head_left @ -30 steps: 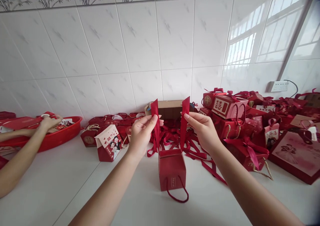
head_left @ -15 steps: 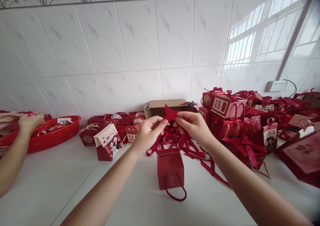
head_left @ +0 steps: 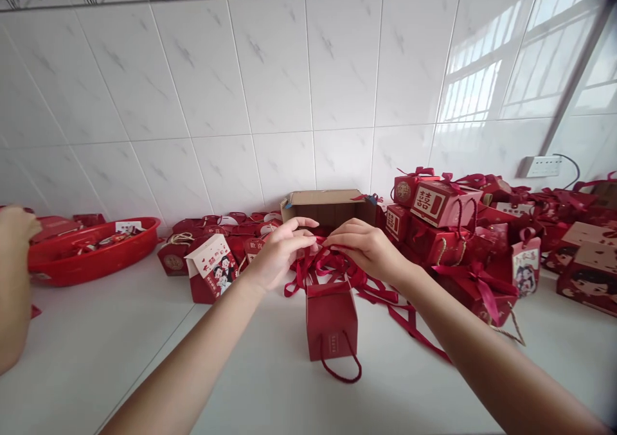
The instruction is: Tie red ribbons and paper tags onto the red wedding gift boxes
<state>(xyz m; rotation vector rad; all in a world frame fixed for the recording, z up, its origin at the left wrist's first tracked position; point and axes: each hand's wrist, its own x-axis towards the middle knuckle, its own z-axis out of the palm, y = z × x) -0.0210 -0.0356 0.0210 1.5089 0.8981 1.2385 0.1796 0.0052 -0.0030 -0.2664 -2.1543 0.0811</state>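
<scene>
A small red gift box [head_left: 332,319] with a dark red cord handle [head_left: 341,378] stands on the counter in front of me. Just beyond it, my left hand [head_left: 288,250] and my right hand [head_left: 365,247] face each other with fingertips almost meeting. Their fingers are pinched on a strip of red ribbon [head_left: 322,241], much of it hidden by the fingers. More dark red ribbon [head_left: 347,271] lies in loose loops beneath the hands and trails to the right.
An open cardboard box [head_left: 332,198] stands by the tiled wall. Left are a white-and-red printed box [head_left: 212,268], a red basin [head_left: 103,258] with small packets and another person's arm [head_left: 13,287]. Several ribboned gift boxes [head_left: 443,204] are piled at right.
The pointed red piece held up between my hands is no longer spread out; my fingers have come down and closer together. At left the other person's arm has shifted; a large box at right is gone.
</scene>
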